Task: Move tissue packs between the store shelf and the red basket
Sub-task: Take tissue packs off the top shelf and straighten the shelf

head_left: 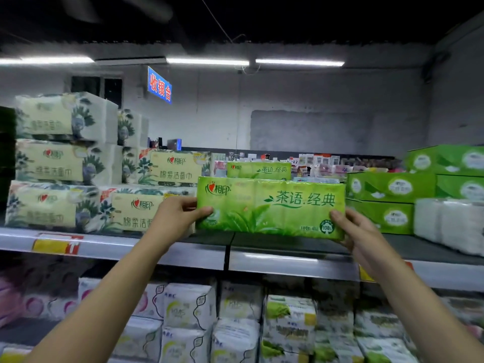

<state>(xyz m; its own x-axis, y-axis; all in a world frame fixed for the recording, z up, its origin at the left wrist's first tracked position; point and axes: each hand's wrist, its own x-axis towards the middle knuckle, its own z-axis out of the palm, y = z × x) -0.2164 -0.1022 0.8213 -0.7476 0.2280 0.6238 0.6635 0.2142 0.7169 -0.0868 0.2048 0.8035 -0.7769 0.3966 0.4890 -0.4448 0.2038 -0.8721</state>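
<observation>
Grey concrete walls and strip lights sit behind the store shelf (288,265), a flat dark deck with a smooth silvery metal lip along its front. I hold a green tissue pack (269,205) upright just above that deck, at its front edge: a long, soft rectangular bundle in glossy plastic wrap, ribbed where the small packs inside press against the film. My left hand (178,216) clamps its left end, thumb across the front face, the other fingers hidden behind. My right hand (358,231) grips the lower right corner, thumb on the front, palm cupped under the edge, the rest of the fingers out of sight. Behind the pack stands a second green pack (259,170). Left of it are stacked cream floral-printed packs (62,161), blocky and shiny. Right of it sit green cardboard boxes (390,187) with crisp edges and white pillowy rolls (450,224). Below the shelf, crinkled white packets (188,305) stand crowded.
</observation>
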